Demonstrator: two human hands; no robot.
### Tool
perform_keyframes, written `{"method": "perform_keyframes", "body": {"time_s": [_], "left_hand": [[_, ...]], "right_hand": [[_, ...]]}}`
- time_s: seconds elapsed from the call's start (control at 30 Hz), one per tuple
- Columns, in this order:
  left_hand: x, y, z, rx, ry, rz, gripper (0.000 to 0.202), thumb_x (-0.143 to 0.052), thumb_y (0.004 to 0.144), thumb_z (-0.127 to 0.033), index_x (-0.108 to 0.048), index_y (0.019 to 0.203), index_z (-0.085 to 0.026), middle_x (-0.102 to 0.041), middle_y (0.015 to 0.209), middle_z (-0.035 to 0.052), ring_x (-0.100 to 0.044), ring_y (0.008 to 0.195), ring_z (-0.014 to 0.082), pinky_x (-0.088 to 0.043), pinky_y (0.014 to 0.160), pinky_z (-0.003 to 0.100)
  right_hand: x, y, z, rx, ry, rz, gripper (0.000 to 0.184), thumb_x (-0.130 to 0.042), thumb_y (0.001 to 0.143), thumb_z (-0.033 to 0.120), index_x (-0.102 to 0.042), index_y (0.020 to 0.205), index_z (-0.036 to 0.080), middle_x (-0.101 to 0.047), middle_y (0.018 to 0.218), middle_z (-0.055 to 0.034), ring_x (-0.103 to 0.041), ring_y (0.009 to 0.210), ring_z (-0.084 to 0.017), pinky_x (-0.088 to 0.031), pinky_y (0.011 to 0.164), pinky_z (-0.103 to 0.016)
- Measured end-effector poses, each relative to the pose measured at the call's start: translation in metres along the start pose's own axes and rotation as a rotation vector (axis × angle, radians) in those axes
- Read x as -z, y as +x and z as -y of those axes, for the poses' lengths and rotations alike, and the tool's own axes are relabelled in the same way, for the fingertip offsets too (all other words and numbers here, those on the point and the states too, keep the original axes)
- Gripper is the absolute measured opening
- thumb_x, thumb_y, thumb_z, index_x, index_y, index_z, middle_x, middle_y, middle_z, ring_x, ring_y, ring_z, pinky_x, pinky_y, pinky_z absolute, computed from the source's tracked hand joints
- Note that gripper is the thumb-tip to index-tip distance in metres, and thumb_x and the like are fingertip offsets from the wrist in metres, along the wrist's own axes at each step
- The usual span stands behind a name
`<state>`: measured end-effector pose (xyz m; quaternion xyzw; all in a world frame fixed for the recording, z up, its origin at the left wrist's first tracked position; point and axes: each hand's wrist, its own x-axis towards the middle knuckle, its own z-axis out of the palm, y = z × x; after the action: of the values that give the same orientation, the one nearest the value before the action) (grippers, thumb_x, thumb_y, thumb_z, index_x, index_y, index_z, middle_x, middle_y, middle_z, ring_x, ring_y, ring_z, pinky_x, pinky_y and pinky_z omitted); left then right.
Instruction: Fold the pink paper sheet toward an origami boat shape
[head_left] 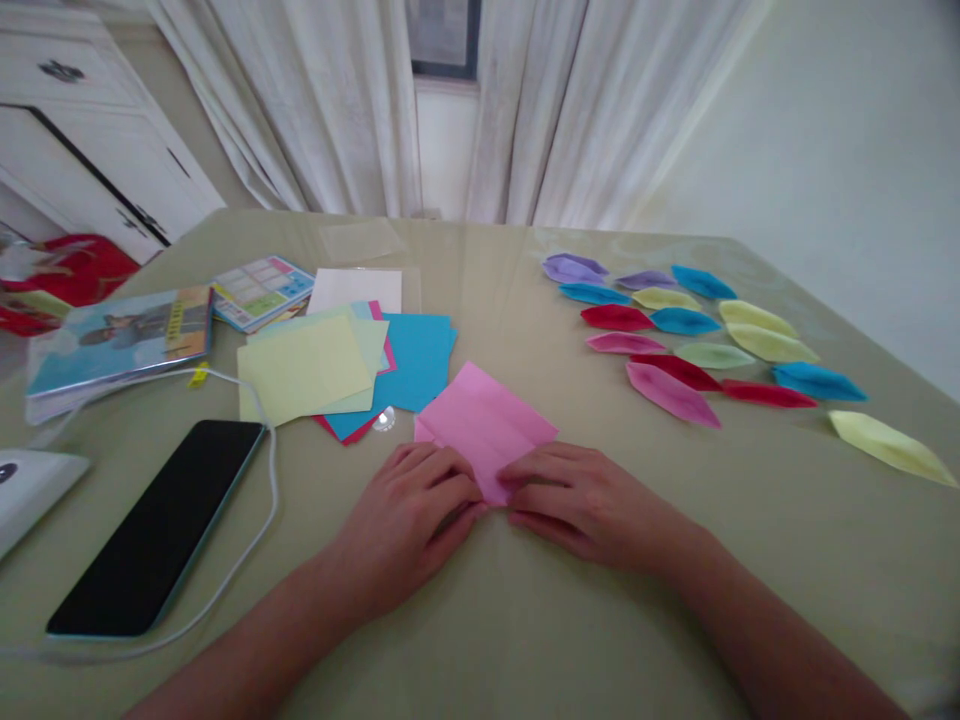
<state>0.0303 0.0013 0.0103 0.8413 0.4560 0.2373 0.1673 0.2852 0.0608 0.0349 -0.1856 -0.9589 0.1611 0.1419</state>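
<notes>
A pink sheet of origami paper [487, 415] with crease lines lies on the table, turned so one corner points toward me. My left hand [420, 510] has its fingers curled together on the paper's lower left edge, near that corner. On the lower right edge, my right hand [581, 505] presses with bent fingers, thumb near the same corner. Fingertips of both hands hide parts of the paper's lower edges. Just beyond the left hand is a pile of coloured paper sheets [307, 365], yellow on top and blue beneath.
Several folded paper boat-like shapes [686, 320] in many colours lie at the right. A black-screened phone [161, 530], a white cable [272, 470] and a white device [37, 495] are at the left. Behind them sit a book [124, 340] and a colourful booklet [262, 290].
</notes>
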Motion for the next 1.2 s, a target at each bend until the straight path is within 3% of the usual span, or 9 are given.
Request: {"method": "perform_keyframes", "body": {"time_s": [0.23,0.33,0.47,0.67,0.97,1.2], "left_hand": [[-0.004,-0.001,-0.002,0.032,0.021,-0.031,0.006,-0.062,0.103,-0.026,-0.063,0.100,-0.021,-0.069,0.099,0.0029,-0.060,0.093,0.0223,-0.045,0.085,0.039],[-0.004,-0.002,-0.001,-0.037,0.110,-0.045,0.004,-0.061,0.103,-0.022,-0.065,0.103,-0.022,-0.070,0.100,0.0031,-0.061,0.093,0.0237,-0.047,0.086,0.041],[-0.001,-0.005,-0.003,-0.150,0.244,0.006,0.016,-0.060,0.101,-0.014,-0.069,0.111,-0.023,-0.071,0.106,0.0047,-0.064,0.098,0.0262,-0.050,0.091,0.045],[0.001,-0.016,-0.017,-0.217,0.357,0.004,0.020,-0.059,0.102,-0.018,-0.071,0.117,-0.015,-0.074,0.113,0.0095,-0.067,0.102,0.0299,-0.056,0.088,0.048],[0.002,-0.021,-0.025,-0.200,0.376,0.022,0.029,-0.052,0.100,-0.007,-0.072,0.119,-0.014,-0.075,0.121,0.0077,-0.066,0.112,0.0300,-0.057,0.095,0.048],[0.005,-0.021,-0.027,-0.186,0.363,0.007,0.030,-0.046,0.107,-0.015,-0.073,0.118,-0.014,-0.077,0.118,0.0077,-0.067,0.110,0.0303,-0.059,0.092,0.048]], "right_hand": [[0.000,0.003,0.005,0.030,-0.030,0.016,0.018,-0.061,0.105,0.021,-0.076,0.115,0.020,-0.080,0.115,-0.0078,-0.073,0.109,-0.021,-0.058,0.098,-0.037],[0.000,0.003,0.005,0.039,-0.040,0.040,0.018,-0.061,0.105,0.020,-0.077,0.113,0.021,-0.080,0.115,-0.0066,-0.072,0.111,-0.022,-0.057,0.100,-0.038],[0.003,0.002,0.004,0.033,-0.042,0.072,0.019,-0.060,0.106,0.022,-0.079,0.109,0.020,-0.079,0.119,-0.0063,-0.072,0.112,-0.022,-0.057,0.100,-0.038],[0.007,0.000,0.005,0.013,-0.017,0.099,0.020,-0.061,0.106,0.025,-0.080,0.106,0.022,-0.078,0.124,-0.0080,-0.073,0.111,-0.023,-0.056,0.102,-0.040],[0.010,-0.001,0.007,-0.017,0.002,0.153,0.021,-0.062,0.106,0.030,-0.080,0.104,0.020,-0.075,0.128,-0.0080,-0.069,0.116,-0.023,-0.052,0.107,-0.041],[0.010,-0.002,0.008,-0.036,0.003,0.170,0.024,-0.059,0.108,0.031,-0.079,0.102,0.019,-0.075,0.127,-0.0078,-0.069,0.115,-0.023,-0.052,0.107,-0.041]]}}
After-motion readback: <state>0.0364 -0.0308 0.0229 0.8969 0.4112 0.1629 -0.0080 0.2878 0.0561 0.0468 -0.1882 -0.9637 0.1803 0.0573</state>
